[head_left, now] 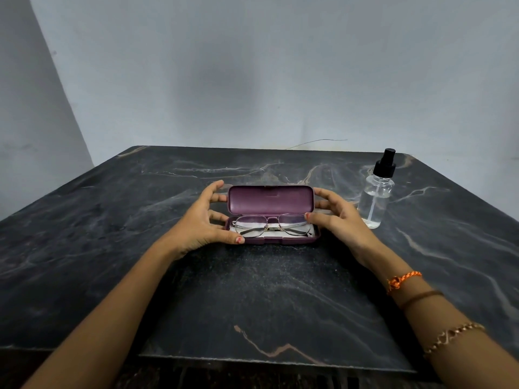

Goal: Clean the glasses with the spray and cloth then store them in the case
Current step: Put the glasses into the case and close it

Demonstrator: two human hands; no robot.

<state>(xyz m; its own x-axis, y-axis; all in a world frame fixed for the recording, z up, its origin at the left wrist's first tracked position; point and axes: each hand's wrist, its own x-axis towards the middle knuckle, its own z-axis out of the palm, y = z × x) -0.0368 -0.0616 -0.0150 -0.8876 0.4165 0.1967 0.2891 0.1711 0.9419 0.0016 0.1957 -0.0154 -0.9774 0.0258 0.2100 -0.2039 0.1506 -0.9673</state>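
**Case open, glasses lying inside, hands at both ends**

Purple case (271,214) sits mid-surface w/ lid up, hinge on the far side, so the tray faces the person. Glasses (273,225) lie folded in the tray on a pale cloth (257,233), only partly visible under the frame. Left hand (205,220) at the case's left end: thumb on the front corner of the base, fingers curled loosely toward the lid's edge – prob. bracing the case so it won't slide. Right hand (332,217) at the right end: thumb tip touching the frame near its hinge, other fingers spread beside the lid. Neither hand fully grasps anything; can't tell if the right thumb is pressing or just resting. Looks like either lifting glasses out or having just set them in – can't tell which.

Spray bottle (376,192) stands upright to the right, near the case but apart, black pump on, clear liquid inside; within easy reach of the right hand.

Surface (252,290): dark marble-look slab w/ pale and tan veins, dusty speckle in the middle. Behind it a plain grey-blue wall (252,66) w/ a thin hairline crack low down.
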